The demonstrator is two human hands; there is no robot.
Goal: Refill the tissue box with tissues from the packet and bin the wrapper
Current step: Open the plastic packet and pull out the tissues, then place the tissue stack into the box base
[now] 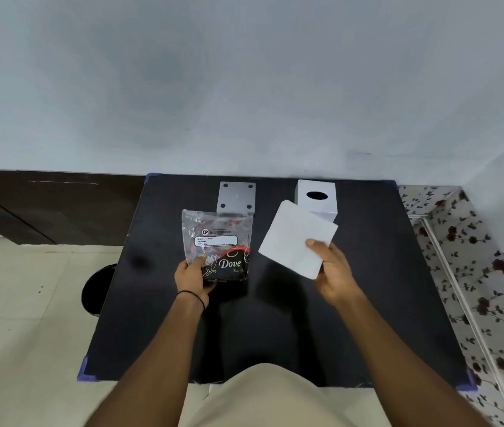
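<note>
One tissue stack (295, 238) pinched between right fingers (318, 246)

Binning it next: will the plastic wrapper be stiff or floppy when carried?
Probably floppy: the wrapper looks crinkled and thin, pinched by the left hand. Likely very light, since the tissue stack is in the right hand.

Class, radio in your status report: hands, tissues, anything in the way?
Left hand grips wrapper. Right hand holds tissue stack, close to tissue box. Nothing between stack and box.
</note>
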